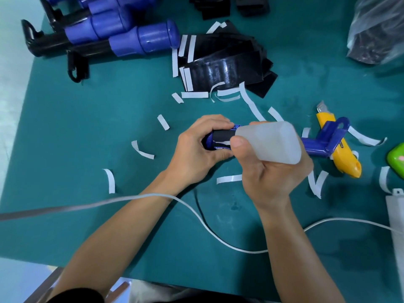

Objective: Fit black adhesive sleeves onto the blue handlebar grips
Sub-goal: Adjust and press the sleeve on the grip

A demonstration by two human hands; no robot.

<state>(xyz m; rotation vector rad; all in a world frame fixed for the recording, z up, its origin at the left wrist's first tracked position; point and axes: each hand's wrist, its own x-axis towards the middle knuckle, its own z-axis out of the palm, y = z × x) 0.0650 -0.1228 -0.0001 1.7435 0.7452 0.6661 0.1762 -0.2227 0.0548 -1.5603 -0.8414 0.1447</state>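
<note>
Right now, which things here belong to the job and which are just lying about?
In the job: blue handle in the left hand, black sleeve on it, bottle in the right hand, pile of sleeves, other handles.
Lying about: yellow knife, white strips, cable, green thing, plastic bag.

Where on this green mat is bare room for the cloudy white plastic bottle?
The mat is bare far left, between the blue handlebar grips and white cable, and top right, between the black sleeve stack and clear plastic bag. Near the left hand and right hand, white paper strips and the yellow utility knife crowd it.
</note>
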